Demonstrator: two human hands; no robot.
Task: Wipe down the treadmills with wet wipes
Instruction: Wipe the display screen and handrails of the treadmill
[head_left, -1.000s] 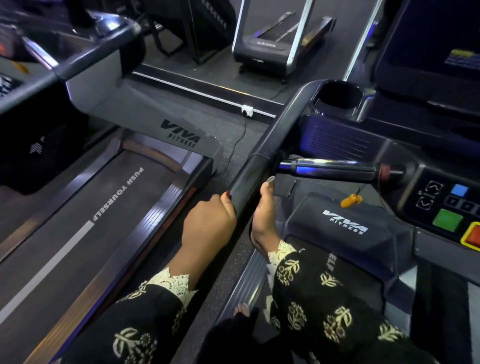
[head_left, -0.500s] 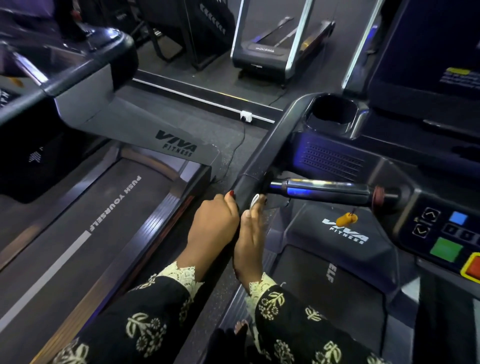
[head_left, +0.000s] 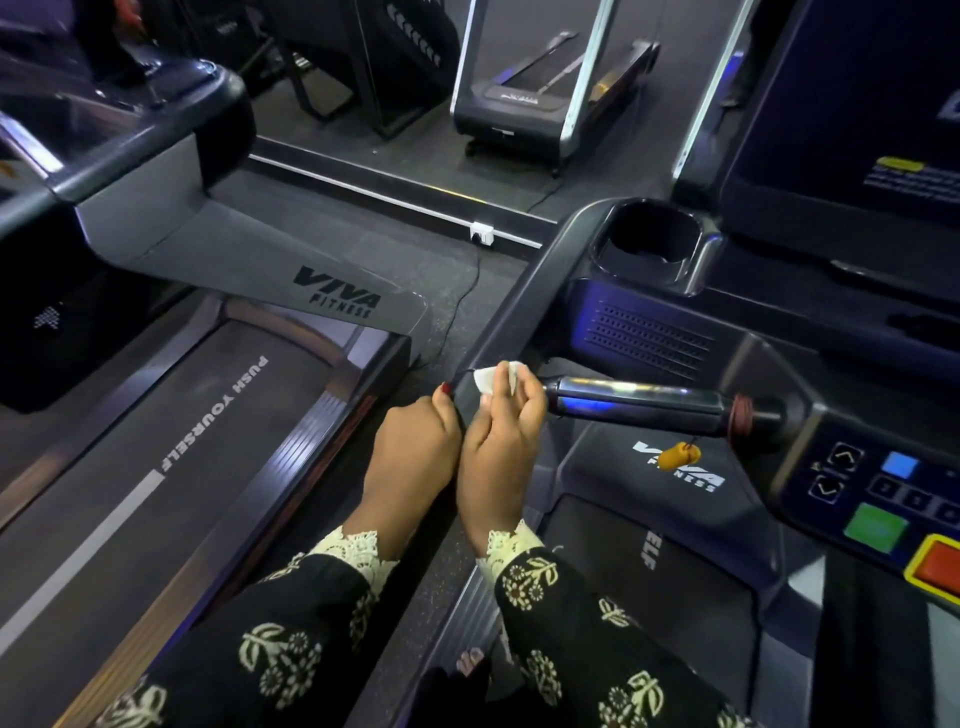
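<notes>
At frame centre the left hand (head_left: 415, 447) curls its grip round the treadmill handrail (head_left: 519, 306), while the right hand (head_left: 501, 436), touching it, pinches a white wet wipe (head_left: 491, 376) between its fingertips.

Right hand (head_left: 501, 441) no longer flat against handrail (head_left: 524, 296); wet wipe (head_left: 488, 378) now in fingertips (head_left: 527, 389).
</notes>
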